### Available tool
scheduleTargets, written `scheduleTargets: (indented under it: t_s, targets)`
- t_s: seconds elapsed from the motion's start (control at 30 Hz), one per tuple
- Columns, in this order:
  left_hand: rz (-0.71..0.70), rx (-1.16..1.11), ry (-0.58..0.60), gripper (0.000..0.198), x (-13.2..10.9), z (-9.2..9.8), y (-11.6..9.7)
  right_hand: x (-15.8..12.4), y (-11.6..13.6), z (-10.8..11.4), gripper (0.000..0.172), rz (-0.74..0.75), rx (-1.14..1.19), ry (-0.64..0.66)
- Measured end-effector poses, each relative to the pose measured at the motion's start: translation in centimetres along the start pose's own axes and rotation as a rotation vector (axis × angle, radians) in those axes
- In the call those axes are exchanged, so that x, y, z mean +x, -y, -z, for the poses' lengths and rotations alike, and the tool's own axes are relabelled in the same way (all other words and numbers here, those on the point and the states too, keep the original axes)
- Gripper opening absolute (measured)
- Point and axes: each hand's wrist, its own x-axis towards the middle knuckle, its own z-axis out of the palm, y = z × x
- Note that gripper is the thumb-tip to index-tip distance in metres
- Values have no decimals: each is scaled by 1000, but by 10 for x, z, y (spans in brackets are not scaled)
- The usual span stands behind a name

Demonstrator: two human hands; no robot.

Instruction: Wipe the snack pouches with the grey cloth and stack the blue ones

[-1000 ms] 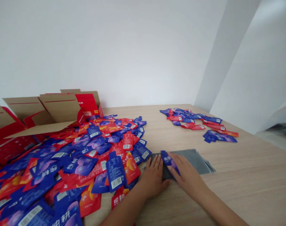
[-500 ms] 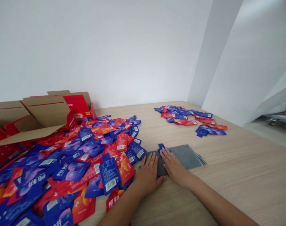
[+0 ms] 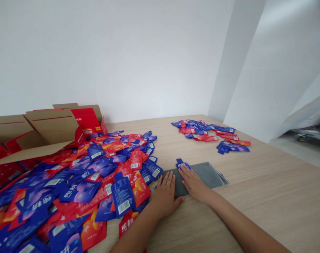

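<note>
A folded grey cloth (image 3: 206, 175) lies flat on the wooden table, with a blue pouch (image 3: 180, 163) on top of it. My right hand (image 3: 191, 181) rests flat over that pouch, fingers stretched out, hiding most of it; only the spout end and upper edge show. Palm down, my left hand (image 3: 166, 193) covers the left end of the cloth, its fingers straight and its thumb spread toward the right hand. Left of it spreads a large heap of blue and red pouches, one blue pouch (image 3: 123, 194) lying barcode side up near my left wrist.
An open red cardboard box (image 3: 88, 121) lies on its side at the back left, pouches spread in front of it. A smaller group of blue and red pouches (image 3: 200, 130) lies at the far right of the table (image 3: 270, 186). A white wall stands behind.
Both hands stay pressed flat in about the same place on the cloth and pouch. The view has shifted very slightly, and nothing else has visibly moved.
</note>
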Motion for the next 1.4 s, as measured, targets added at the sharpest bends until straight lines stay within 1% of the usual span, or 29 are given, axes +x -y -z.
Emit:
scheduleTargets:
  t_s: [0.03,0.1,0.17,0.23,0.3,0.43,0.5,0.57,0.63,0.73,0.8,0.83,0.87,0.9,0.97,1.03,1.1,1.17,1.27,1.33,1.4]
  targets:
    - [-2,1,0,76,0,0,0,1,-1,0,49,-5,5,-21]
    - [-7,-2,5,77,-1,1,0,0,-4,0,47,-39,10,-108]
    - [-9,-8,11,76,-1,2,-1,-2,-6,2,47,-113,1,-227]
    - [-6,-13,11,76,-1,3,-1,-3,-7,5,48,-179,-5,-299]
    - [-2,-13,13,76,-1,3,-1,-3,-7,10,51,-206,17,-295]
    - [-1,-11,22,79,0,2,0,-1,-4,20,58,-249,127,-237]
    - [-2,-14,20,79,0,2,0,-3,-1,26,58,-257,154,-257]
    - [-6,-19,11,79,-1,2,1,-7,5,35,54,-217,135,-291]
    - [-9,-24,-6,78,-2,2,0,-12,14,47,48,-143,81,-297]
    - [-17,-26,-52,75,-2,1,-1,-20,30,62,35,-29,18,-267]
    - [-22,-23,-83,69,-3,1,-1,-23,39,65,23,37,50,-244]
    - [-26,-22,-92,67,-3,0,-1,-23,42,65,18,62,83,-234]
    - [-28,-24,-96,66,-2,0,-1,-23,43,63,16,82,114,-229]
    - [-32,-27,-94,66,-2,0,0,-23,44,60,20,99,133,-226]
    - [-40,-35,-83,68,-2,-1,1,-21,41,51,32,121,127,-210]
    - [-41,-36,-62,70,-2,0,2,-18,36,41,42,121,81,-159]
    - [-32,-30,-48,70,-1,0,2,-16,32,31,46,81,19,-80]
    - [-27,-26,-37,71,-1,0,2,-16,31,23,50,-2,-64,-28]
    - [-24,-27,-11,72,-1,1,1,-18,31,17,50,-136,-178,-20]
    - [-20,-28,2,72,-1,1,1,-19,31,14,49,-170,-201,-30]
    - [-19,-27,5,73,-1,1,1,-16,28,13,48,-171,-196,-40]
